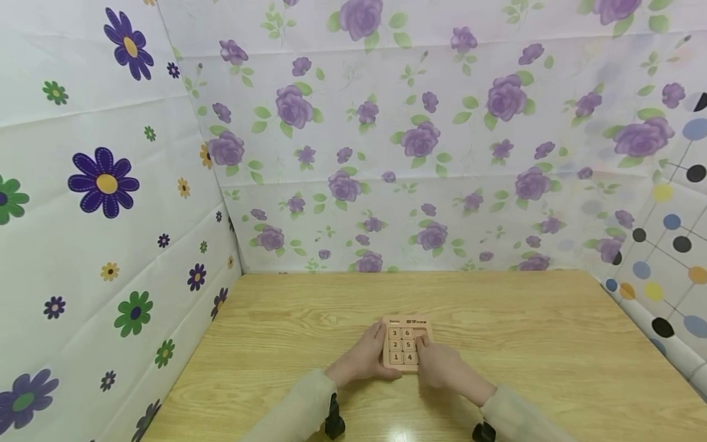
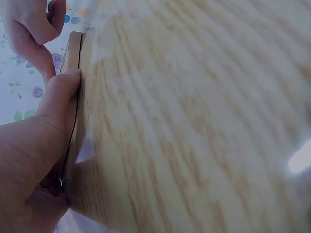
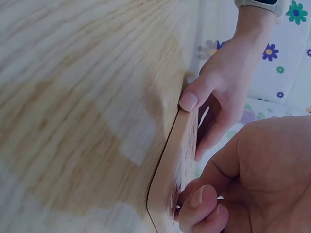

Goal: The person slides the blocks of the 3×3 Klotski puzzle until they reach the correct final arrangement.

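Observation:
A wooden number sliding puzzle [image 1: 409, 321] lies on the table with its printed header at the far side. Tiles 3, 6, 2, 5, 1 and 4 show in its left and middle columns; the right column is mostly covered by a hand. My left hand [image 1: 366, 356] grips the frame, fingers along the left side and thumb [image 2: 60, 92] at the near edge. Over the right column, my right hand [image 1: 440, 363] touches the puzzle's face with its extended index finger [image 2: 43, 63]. The other fingers [image 3: 206, 213] of that hand are curled.
The light wood-grain table [image 1: 309, 313] reaches back to a curtain with purple roses [image 1: 342, 227]. A flower-print sheet [image 1: 110, 245] bounds the left side, a dotted one [image 1: 674, 264] the right. Dark wrist devices [image 1: 334, 420] sit at both cuffs.

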Tool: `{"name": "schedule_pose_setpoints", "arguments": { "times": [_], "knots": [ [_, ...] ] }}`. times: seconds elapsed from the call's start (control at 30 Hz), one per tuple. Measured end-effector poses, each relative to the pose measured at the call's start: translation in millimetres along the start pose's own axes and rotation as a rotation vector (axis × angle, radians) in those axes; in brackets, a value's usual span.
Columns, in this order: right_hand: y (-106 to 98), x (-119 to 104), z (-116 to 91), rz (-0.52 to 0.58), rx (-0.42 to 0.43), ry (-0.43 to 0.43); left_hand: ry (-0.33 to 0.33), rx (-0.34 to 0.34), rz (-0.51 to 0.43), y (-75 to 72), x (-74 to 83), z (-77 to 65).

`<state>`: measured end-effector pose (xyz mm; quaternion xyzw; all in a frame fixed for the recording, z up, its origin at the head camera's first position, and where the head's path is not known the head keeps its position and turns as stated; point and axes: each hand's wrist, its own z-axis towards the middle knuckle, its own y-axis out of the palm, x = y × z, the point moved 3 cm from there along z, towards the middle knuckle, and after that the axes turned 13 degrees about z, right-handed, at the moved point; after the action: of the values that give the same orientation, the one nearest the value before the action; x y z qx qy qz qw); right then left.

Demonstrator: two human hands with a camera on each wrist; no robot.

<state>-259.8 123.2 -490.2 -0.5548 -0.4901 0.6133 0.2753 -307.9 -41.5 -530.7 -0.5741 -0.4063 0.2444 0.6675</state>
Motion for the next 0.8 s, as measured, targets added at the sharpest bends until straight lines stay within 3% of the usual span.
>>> {"name": "schedule_pose_setpoints", "arguments": {
  "times": [0.8],
  "knots": [
    [-2.5, 6.5, 10.2, 0.021, 0.001, -0.041, 0.022, 0.008, 0.003, -0.4, 1.8, 0.0]
  ]
}}
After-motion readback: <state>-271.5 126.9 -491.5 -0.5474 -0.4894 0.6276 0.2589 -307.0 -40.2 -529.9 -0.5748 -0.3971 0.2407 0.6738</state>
